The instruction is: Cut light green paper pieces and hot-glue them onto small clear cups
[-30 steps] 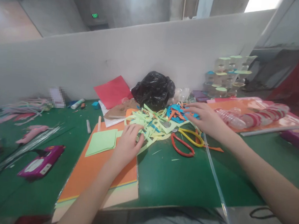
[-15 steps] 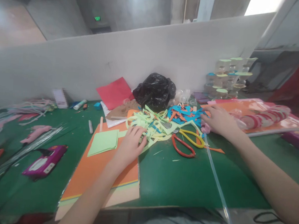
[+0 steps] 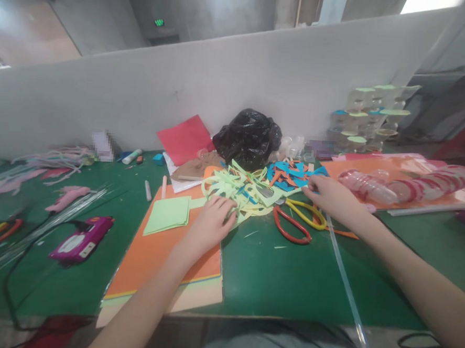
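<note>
My left hand (image 3: 216, 217) rests with bent fingers on the near left edge of a heap of pale green paper strips (image 3: 241, 187), its thumb apart from the fingers. Blue and orange paper scraps (image 3: 291, 175) lie beside the heap; my right hand (image 3: 329, 195) reaches over their right edge, fingers loosely bent and apart. Between the hands lie scissors with one red and one yellow handle (image 3: 294, 235), their blades partly under the strips. A long clear stick (image 3: 346, 286) runs from beneath my right hand past the table edge. A small pink part (image 3: 370, 207) shows under that wrist.
Green square sheets (image 3: 167, 215) lie on an orange paper stack (image 3: 164, 254) at left. Further left are a purple device (image 3: 82, 241) and a pink glue gun (image 3: 68, 198). A black plastic bag (image 3: 248, 135) stands behind; striped plastic bottles (image 3: 432, 186) lie at right.
The view has shifted, so the table things appear farther right. My right hand has moved slightly left relative to the scraps and its fingers are more bent. My left hand stays at the green strips.
</note>
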### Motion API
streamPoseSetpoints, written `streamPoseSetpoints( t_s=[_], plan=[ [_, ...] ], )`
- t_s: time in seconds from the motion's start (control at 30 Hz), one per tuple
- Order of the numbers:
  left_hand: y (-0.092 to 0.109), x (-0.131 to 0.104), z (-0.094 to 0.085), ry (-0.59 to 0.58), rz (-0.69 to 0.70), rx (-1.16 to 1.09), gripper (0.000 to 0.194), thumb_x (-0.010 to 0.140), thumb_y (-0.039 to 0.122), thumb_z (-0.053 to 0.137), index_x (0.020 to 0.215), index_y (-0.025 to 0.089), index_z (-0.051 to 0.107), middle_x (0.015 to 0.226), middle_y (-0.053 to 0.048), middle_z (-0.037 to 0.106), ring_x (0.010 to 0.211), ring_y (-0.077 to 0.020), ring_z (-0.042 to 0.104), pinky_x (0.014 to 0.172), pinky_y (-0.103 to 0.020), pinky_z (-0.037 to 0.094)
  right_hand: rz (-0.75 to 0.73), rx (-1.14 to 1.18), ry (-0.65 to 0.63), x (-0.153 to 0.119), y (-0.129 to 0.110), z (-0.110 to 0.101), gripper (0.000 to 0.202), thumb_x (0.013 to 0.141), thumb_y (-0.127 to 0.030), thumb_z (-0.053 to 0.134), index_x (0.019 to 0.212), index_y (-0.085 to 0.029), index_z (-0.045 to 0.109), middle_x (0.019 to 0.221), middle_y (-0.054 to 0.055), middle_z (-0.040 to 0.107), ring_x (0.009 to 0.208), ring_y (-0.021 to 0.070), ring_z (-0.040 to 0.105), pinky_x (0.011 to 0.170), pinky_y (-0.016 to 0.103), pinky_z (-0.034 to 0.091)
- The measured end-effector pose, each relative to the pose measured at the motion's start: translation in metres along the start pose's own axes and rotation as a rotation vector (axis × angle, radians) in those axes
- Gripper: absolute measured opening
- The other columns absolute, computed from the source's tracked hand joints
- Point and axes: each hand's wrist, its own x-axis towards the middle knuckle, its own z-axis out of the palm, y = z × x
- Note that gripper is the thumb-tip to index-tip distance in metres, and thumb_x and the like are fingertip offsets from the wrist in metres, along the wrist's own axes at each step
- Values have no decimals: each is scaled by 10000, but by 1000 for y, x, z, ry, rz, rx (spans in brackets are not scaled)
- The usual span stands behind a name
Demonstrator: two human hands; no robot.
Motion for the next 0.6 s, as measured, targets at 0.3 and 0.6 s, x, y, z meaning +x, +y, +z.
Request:
streamPoseSetpoints(
  t_s=[0.3,0.6],
  plan=[
    [-2,-3,3,-58,-24,11,193,1009,278,434,1028,219,617,1040,-46,688,1007,-225,596,900,-399,472,-105,62,-65,-7,-15,9,306,933,-426,409,726,-211,477,813,60,638,801,214,583,689,319,408],
    [-3,-4,3,-62,-4,6,160,999,238,486,1129,228,579,1118,-49,681,1067,-235,583,910,-399,465,-364,47,-211,-30,-53,8,342,1000,-439,406,910,-195,627,960,88,665,953,256,590,828,383,451]
  ],
)
